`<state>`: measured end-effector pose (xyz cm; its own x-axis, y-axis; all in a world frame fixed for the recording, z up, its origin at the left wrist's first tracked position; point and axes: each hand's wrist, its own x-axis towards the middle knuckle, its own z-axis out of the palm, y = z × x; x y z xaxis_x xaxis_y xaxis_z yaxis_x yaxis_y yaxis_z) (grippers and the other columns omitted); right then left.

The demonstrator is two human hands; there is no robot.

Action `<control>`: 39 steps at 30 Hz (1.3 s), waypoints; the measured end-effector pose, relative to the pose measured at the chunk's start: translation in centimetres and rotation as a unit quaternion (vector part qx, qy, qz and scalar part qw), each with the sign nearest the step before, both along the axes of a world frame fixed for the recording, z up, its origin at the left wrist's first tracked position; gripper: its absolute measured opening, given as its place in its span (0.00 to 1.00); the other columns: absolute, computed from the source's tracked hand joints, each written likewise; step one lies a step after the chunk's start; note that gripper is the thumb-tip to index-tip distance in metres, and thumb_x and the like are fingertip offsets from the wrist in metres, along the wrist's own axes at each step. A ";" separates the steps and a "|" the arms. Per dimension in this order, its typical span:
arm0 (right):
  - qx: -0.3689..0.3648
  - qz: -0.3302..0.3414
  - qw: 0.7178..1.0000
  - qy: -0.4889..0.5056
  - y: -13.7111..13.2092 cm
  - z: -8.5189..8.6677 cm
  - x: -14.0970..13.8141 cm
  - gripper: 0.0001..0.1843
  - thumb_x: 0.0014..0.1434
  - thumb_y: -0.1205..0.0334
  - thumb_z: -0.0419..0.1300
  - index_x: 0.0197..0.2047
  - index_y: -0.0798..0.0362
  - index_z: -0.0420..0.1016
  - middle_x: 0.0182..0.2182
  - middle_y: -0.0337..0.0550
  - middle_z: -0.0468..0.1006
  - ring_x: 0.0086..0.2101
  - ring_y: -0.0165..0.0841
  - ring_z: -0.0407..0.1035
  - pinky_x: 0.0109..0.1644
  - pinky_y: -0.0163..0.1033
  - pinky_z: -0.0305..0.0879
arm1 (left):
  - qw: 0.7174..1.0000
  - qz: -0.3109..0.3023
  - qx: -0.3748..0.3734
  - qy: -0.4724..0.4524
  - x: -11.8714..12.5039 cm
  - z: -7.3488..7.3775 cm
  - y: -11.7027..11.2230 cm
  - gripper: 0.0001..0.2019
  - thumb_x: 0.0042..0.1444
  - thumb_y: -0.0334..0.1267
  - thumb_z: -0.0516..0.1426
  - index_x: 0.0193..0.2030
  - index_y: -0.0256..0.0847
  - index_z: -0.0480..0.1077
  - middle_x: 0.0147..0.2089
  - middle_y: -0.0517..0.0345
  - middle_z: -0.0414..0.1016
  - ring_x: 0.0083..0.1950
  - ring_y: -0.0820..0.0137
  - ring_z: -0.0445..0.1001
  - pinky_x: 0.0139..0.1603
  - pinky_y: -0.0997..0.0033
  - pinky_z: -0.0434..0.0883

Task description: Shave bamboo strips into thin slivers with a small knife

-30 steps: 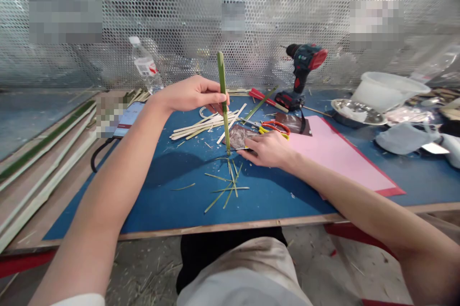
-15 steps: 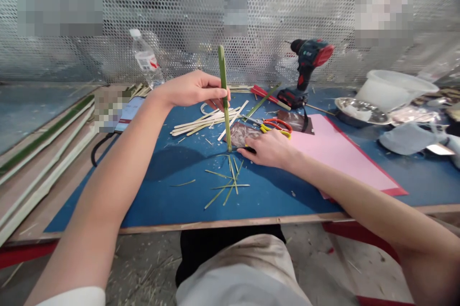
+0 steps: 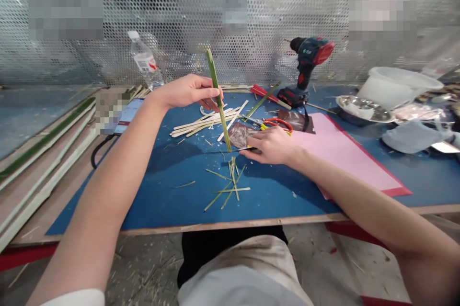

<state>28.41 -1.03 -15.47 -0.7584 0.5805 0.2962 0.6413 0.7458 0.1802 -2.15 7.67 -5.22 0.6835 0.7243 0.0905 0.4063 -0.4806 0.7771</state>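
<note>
My left hand [image 3: 196, 91] is closed on a green bamboo strip [image 3: 223, 121], gripping it about midway. The strip leans, its top tipped to the left and its lower end at the blue tabletop. My right hand [image 3: 275, 145] is closed around a knife [image 3: 247, 149] whose thin dark blade points left toward the strip's foot; most of the handle is hidden in the fingers. Thin green slivers [image 3: 233, 184] lie scattered just in front. Behind the strip sits a loose pile of pale bamboo strips [image 3: 201, 123].
Red-and-yellow-handled scissors or pliers [image 3: 278, 123] lie behind my right hand. A cordless drill [image 3: 305, 71] stands farther back. Pink paper [image 3: 334, 153], a metal bowl [image 3: 362, 109] and a white tub [image 3: 398, 85] are rightward; a bottle [image 3: 145, 62], phone [image 3: 129, 114] and long bamboo [image 3: 46, 138] leftward.
The bamboo strip's top has tilted left, with my left hand moving slightly left too. Some slivers on the tabletop have shifted a little. Both hands keep their hold.
</note>
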 end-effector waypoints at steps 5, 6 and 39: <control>0.000 -0.024 1.000 0.006 0.0 0.2 -0.2 0.33 0.75 0.39 0.43 0.36 0.52 0.80 0.30 0.44 0.80 0.30 0.31 0.68 0.34 0.42 0.43 | 1.000 -0.011 0.015 0.002 0.4 0.3 -0.5 0.18 0.67 0.52 0.58 0.52 0.41 0.79 0.49 0.52 0.85 0.51 0.61 0.85 0.53 0.62 0.82; -0.001 -0.033 0.999 -0.003 0.0 0.1 -0.2 0.33 0.75 0.39 0.43 0.37 0.52 0.80 0.31 0.44 0.81 0.30 0.31 0.69 0.34 0.42 0.43 | 1.000 -0.011 0.017 0.003 0.4 0.4 -0.5 0.18 0.68 0.52 0.58 0.52 0.41 0.79 0.49 0.52 0.85 0.52 0.60 0.85 0.53 0.62 0.82; -0.005 -0.062 0.997 -0.045 0.5 -1.3 0.1 0.35 0.77 0.39 0.38 0.42 0.54 0.79 0.32 0.46 0.83 0.27 0.31 0.68 0.33 0.42 0.36 | 1.000 -0.006 0.002 0.007 0.1 -0.1 -0.1 0.19 0.68 0.54 0.57 0.51 0.41 0.78 0.48 0.50 0.86 0.51 0.61 0.85 0.53 0.64 0.82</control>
